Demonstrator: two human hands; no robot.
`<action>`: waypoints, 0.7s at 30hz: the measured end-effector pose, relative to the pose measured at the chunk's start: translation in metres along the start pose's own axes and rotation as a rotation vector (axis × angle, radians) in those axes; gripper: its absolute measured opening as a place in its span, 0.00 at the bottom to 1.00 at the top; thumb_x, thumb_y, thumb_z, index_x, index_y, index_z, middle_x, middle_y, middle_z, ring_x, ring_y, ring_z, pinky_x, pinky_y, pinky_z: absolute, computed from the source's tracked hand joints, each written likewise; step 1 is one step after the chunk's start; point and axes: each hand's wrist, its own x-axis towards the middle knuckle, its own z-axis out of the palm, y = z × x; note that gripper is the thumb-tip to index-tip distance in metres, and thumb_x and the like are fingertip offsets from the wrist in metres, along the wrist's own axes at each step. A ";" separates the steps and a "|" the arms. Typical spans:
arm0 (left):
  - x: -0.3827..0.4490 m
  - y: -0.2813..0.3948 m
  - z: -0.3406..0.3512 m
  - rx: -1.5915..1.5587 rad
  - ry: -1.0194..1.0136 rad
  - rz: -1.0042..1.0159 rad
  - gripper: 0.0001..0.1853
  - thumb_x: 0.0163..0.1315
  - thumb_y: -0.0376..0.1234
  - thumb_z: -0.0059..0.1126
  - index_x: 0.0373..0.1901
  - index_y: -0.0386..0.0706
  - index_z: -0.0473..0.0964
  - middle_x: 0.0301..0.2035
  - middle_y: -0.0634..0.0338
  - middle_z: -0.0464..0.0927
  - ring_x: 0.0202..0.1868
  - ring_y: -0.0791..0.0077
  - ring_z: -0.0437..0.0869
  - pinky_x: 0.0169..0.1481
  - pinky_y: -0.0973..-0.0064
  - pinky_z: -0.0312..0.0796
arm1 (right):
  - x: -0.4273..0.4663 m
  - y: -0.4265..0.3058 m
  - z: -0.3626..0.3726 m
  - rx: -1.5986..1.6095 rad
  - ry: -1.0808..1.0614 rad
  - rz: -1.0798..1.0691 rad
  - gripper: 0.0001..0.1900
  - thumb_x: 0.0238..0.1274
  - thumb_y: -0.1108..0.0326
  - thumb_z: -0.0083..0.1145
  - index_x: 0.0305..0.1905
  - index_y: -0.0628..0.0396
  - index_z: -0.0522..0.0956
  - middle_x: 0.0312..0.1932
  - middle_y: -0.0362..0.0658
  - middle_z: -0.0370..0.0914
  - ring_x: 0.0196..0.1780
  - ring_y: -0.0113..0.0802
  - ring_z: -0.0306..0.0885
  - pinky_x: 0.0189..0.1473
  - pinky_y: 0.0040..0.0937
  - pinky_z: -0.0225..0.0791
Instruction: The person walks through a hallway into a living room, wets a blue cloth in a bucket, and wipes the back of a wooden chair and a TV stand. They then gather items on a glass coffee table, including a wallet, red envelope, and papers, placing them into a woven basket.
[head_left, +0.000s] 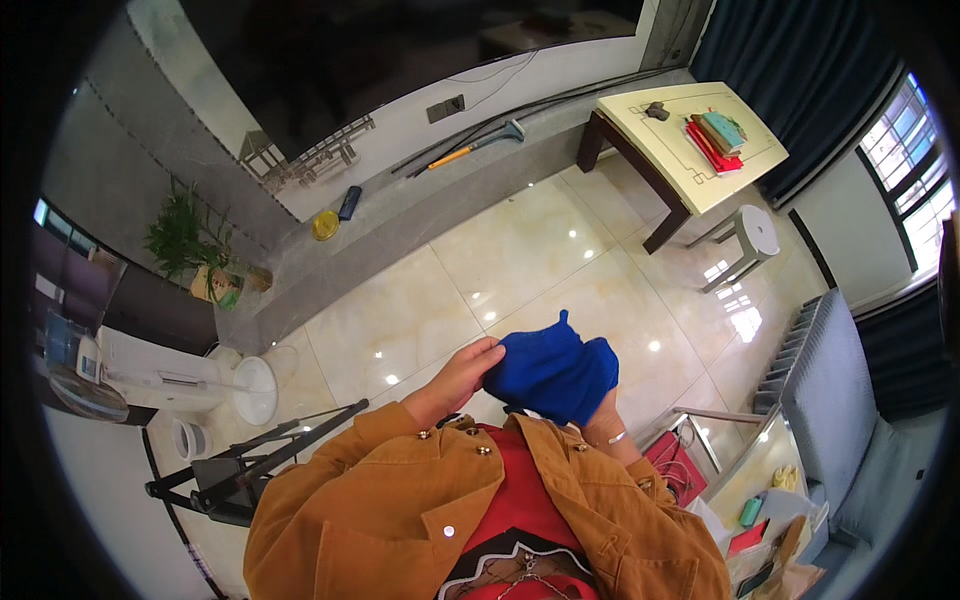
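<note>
A blue cloth (551, 367) with a small loop at its top edge is held up in front of my body, over the tiled floor. My left hand (469, 373) pinches its left edge between thumb and fingers. On the other side, my right hand (602, 415) is mostly covered by the folded cloth; only its lower part and the wrist, with a silver bracelet (618, 437), show. The right fingers are hidden under the fabric, which drapes over them.
A ledge (420, 187) below a large television (420, 60) bears a scraper-like tool (476, 146), a yellow round container (325, 225) and a potted plant (217, 277). Right stand a table (637, 112) with books, a stool (756, 231) and a cluttered low table (739, 480). A black folding frame (247, 465) stands left.
</note>
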 end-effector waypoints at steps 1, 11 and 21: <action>0.015 0.010 0.002 0.008 -0.008 0.005 0.14 0.74 0.39 0.47 0.52 0.39 0.71 0.47 0.61 0.78 0.50 0.76 0.78 0.57 0.74 0.71 | 0.015 -0.015 0.001 -0.018 -0.022 0.013 0.23 0.74 0.48 0.39 0.59 0.52 0.70 0.61 0.47 0.71 0.63 0.41 0.70 0.67 0.41 0.63; 0.136 0.075 -0.016 -0.068 0.115 0.048 0.13 0.74 0.38 0.46 0.49 0.39 0.72 0.45 0.61 0.78 0.48 0.75 0.79 0.56 0.74 0.71 | 0.142 -0.088 0.010 0.029 0.176 0.231 0.31 0.73 0.43 0.37 0.68 0.56 0.63 0.67 0.48 0.67 0.67 0.43 0.67 0.70 0.41 0.60; 0.341 0.193 -0.100 0.055 0.167 0.156 0.12 0.73 0.38 0.47 0.46 0.39 0.73 0.39 0.65 0.76 0.41 0.80 0.76 0.50 0.77 0.68 | 0.376 -0.185 0.027 -0.859 0.140 0.341 0.33 0.72 0.42 0.42 0.70 0.54 0.62 0.65 0.47 0.69 0.63 0.41 0.72 0.61 0.38 0.70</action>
